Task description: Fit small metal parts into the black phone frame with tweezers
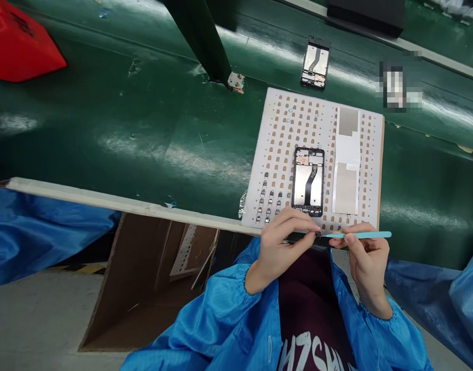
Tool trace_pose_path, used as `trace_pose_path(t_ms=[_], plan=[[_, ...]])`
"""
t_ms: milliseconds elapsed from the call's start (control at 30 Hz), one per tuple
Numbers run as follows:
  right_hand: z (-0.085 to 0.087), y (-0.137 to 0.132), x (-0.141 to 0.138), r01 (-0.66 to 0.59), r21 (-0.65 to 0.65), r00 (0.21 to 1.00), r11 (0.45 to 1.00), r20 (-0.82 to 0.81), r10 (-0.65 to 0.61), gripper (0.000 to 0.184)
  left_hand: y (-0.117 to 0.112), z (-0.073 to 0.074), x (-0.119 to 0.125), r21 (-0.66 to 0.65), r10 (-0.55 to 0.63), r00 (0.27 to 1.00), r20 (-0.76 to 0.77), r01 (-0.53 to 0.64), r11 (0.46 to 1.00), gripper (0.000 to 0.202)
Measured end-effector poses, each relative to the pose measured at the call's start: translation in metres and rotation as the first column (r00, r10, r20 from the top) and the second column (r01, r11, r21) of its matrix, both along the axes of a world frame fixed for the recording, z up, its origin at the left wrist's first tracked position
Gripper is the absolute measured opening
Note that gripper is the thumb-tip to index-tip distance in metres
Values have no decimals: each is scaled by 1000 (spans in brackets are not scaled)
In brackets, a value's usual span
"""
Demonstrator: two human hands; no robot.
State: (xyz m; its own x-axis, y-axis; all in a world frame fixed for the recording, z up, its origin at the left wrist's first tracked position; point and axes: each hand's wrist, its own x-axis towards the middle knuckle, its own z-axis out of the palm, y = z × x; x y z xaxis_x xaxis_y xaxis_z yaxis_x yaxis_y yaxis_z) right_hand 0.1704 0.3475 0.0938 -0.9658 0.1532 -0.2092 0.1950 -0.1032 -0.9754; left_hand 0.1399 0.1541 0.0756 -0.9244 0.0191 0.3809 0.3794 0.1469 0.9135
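Observation:
My left hand (284,239) pinches a tiny dark part (318,234) between thumb and fingertips, just off the near edge of a white foam tray (255,154). My right hand (362,252) is closed around light-blue tweezers (371,235), whose tip points left and meets the small part. On the tray, right above my left fingers, lies an opened phone frame (308,180) with a black ribbon cable down its middle. Small dark components (271,197) stand in slots at the tray's lower left. A white sheet with grey adhesive panels (346,188) lies along the tray's right side.
Another opened phone frame (315,64) lies behind the tray on the green bench (162,118). A dark post (205,46) rises left of it. A red bin (21,44) sits far left. Under the bench edge stands a cardboard box (143,288). Blue sleeves of other people show at both sides.

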Motion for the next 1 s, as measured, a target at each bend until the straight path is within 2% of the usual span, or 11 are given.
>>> trace_pose_path(t_ms=[200, 333, 400, 500, 533, 600, 667, 700, 800, 933, 1000], plan=[[2, -19, -5, 129, 88, 982, 988, -151, -115, 14, -3, 9, 7, 124, 25, 977, 210, -52, 991, 12], [12, -25, -29, 229, 97, 953, 969, -226, -203, 18, -50, 17, 29, -69, 252, 939, 233, -242, 968, 12], [15, -24, -45, 268, 106, 940, 958, -246, -236, 20, -89, 11, 45, -273, 487, 854, 185, -431, 860, 11], [16, -23, -69, 273, 129, 942, 953, -237, -238, 24, -153, -20, 66, -601, 738, 666, 108, -547, 582, 19], [15, -22, -76, 257, 130, 949, 958, -223, -224, 25, -173, -35, 70, -717, 776, 617, 135, -480, 506, 26], [14, -22, -89, 209, 123, 965, 970, -186, -185, 26, -205, -69, 73, -890, 819, 471, 327, -140, 435, 39], [13, -21, -100, 151, 114, 981, 982, -137, -135, 26, -225, -97, 74, -853, 811, 271, 519, 219, 473, 51], [13, -21, -106, 125, 111, 987, 986, -113, -112, 25, -230, -107, 75, -808, 786, 227, 574, 312, 500, 52], [12, -19, -121, 77, 105, 996, 991, -55, -72, 23, -239, -115, 84, -838, 767, 339, 545, 269, 476, 48], [8, -20, -138, 91, 96, 996, 991, -9, -90, 24, -241, -84, 93, -940, 867, 473, 158, -196, 279, 48], [3, -22, -144, 112, 96, 994, 989, -14, -111, 26, -234, -63, 83, -859, 834, 551, 10, -423, 289, 36]])
